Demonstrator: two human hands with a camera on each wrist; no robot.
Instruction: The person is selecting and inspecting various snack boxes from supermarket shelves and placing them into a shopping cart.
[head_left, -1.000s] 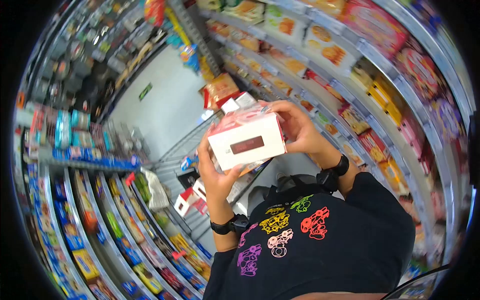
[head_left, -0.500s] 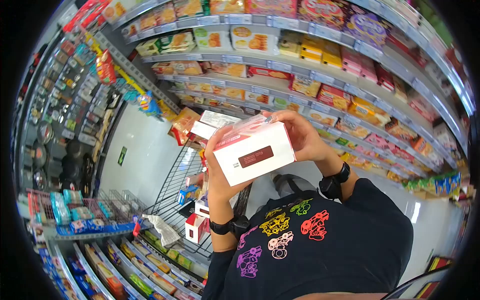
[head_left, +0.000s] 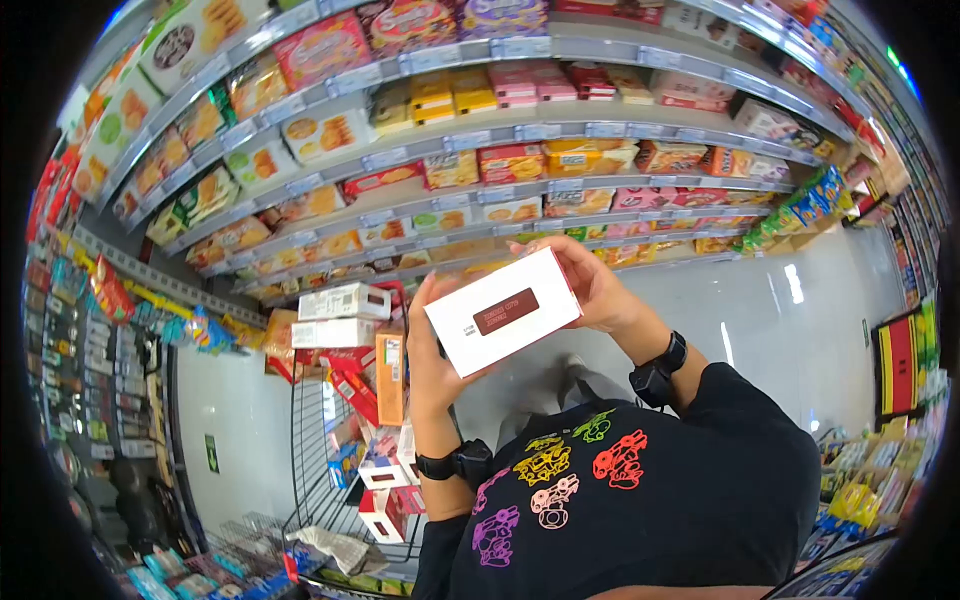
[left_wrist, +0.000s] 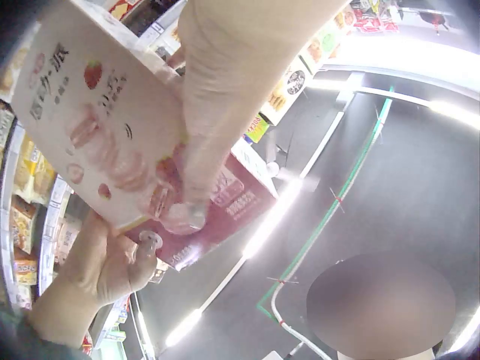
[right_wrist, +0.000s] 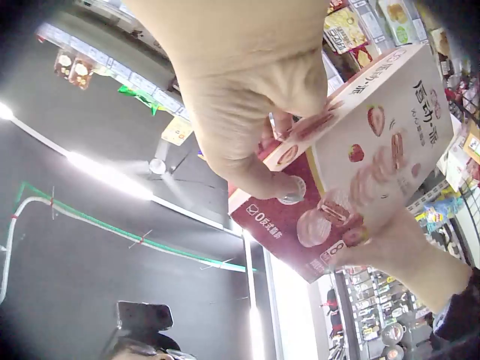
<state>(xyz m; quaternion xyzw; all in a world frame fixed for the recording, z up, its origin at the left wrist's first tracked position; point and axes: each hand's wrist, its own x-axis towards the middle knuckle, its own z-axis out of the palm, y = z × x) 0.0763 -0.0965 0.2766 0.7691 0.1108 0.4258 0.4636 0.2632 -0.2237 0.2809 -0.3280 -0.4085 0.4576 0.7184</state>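
Between both hands is a white and pink box of strawberry pies (head_left: 508,310), held up in front of the chest. My left hand (head_left: 431,355) grips its left end, while my right hand (head_left: 594,292) holds the right end. A white side with a dark red printed panel faces up at the head camera. In the left wrist view, the box front (left_wrist: 90,142) shows strawberries and stacked pies, with the left thumb pressed on it. The right thumb lies over the box's red band (right_wrist: 279,225) in the right wrist view.
A wire shopping cart (head_left: 310,470) stands left of the body, with white boxes (head_left: 342,318), an orange-brown box (head_left: 391,380) and red packets inside. Ahead runs a long shelf (head_left: 600,130) of biscuit and snack packs. Shiny floor (head_left: 720,300) extends to the right.
The head view has swung to the right, so the snack shelf now spans the front and more of the cart shows. Both hands keep hold of the box, its printed panel now turned further up.
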